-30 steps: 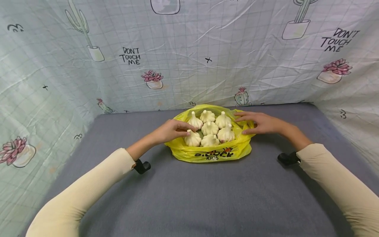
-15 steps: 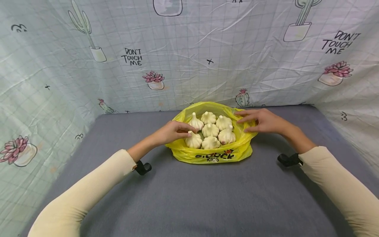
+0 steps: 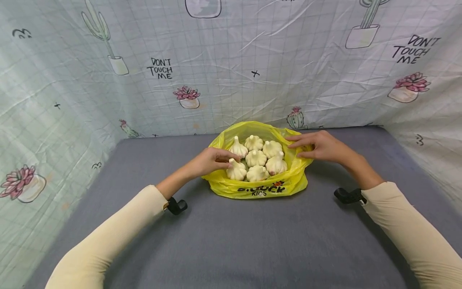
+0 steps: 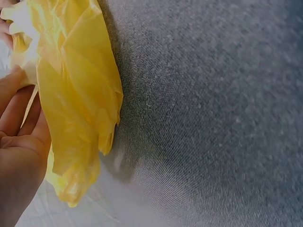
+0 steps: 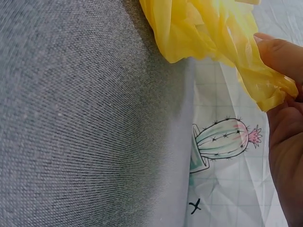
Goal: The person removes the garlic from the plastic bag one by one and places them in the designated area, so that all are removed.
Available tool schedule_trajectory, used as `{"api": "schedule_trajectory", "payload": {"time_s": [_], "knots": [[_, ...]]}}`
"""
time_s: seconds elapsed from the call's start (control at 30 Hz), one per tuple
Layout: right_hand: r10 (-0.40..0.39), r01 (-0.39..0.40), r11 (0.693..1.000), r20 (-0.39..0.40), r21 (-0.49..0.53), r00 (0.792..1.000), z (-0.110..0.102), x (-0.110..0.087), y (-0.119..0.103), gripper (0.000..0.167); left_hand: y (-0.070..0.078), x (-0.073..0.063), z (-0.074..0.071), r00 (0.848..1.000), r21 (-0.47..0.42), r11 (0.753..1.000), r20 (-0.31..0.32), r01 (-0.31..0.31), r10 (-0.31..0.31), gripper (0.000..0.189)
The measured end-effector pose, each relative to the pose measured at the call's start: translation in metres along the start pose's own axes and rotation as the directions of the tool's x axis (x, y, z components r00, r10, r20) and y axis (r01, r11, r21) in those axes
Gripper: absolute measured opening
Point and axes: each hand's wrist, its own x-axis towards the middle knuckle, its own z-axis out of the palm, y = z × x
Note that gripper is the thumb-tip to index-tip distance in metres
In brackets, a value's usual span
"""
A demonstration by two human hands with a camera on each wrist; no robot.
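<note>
A yellow plastic bag (image 3: 220, 184) with dark lettering lies on the grey table, its mouth spread wide. Several whole garlic bulbs (image 3: 256, 158) sit close together inside it, stems mostly up. With thumb and fingers my left hand (image 3: 211, 161) holds the front left garlic bulb (image 3: 236, 170) near its stem, reaching over the bag's left rim. On the other side my right hand (image 3: 322, 147) grips the bag's right rim between thumb and fingers. The right wrist view shows the gathered yellow plastic (image 5: 255, 78) pinched in that hand (image 5: 289, 137).
The grey tabletop (image 3: 231, 241) extends in front of the bag and to both sides. A pale curtain (image 3: 223, 80) printed with cacti hangs behind and at both sides. A black wrist mount (image 3: 177, 206) sticks out below the left cuff, another (image 3: 348, 196) below the right.
The bag's back rim has risen and stands taller. My right hand has shifted up slightly with the bag's right rim. My left hand stays at the same garlic bulb.
</note>
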Motion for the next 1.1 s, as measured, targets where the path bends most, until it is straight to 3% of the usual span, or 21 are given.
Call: {"api": "schedule_trajectory", "payload": {"time_s": [0.23,0.37,0.5,0.83,1.1], "knots": [[0.009,-0.009,1.000,-0.001,-0.012,1.000,-0.002,0.001,0.000,0.036,0.000,0.008,-0.008,0.991,-0.106,0.987,0.066,0.119,-0.112,0.033],[0.013,-0.013,1.000,-0.010,-0.007,1.000,-0.002,0.002,0.000,0.036,0.000,0.013,-0.013,0.980,-0.200,0.963,0.126,0.180,-0.156,0.034],[0.027,-0.027,1.000,0.008,0.013,1.000,-0.002,0.005,-0.001,0.035,-0.001,0.015,-0.014,0.970,-0.255,0.940,0.146,0.226,-0.193,0.033],[0.055,-0.056,0.998,0.049,0.029,0.997,-0.001,0.004,0.000,0.035,-0.004,0.016,-0.007,0.975,-0.361,0.910,0.163,0.203,-0.153,0.035],[0.059,-0.061,0.998,0.055,0.024,0.997,-0.001,0.005,0.002,0.034,-0.007,0.014,-0.005,0.990,-0.366,0.922,0.107,0.123,-0.089,0.035]]}}
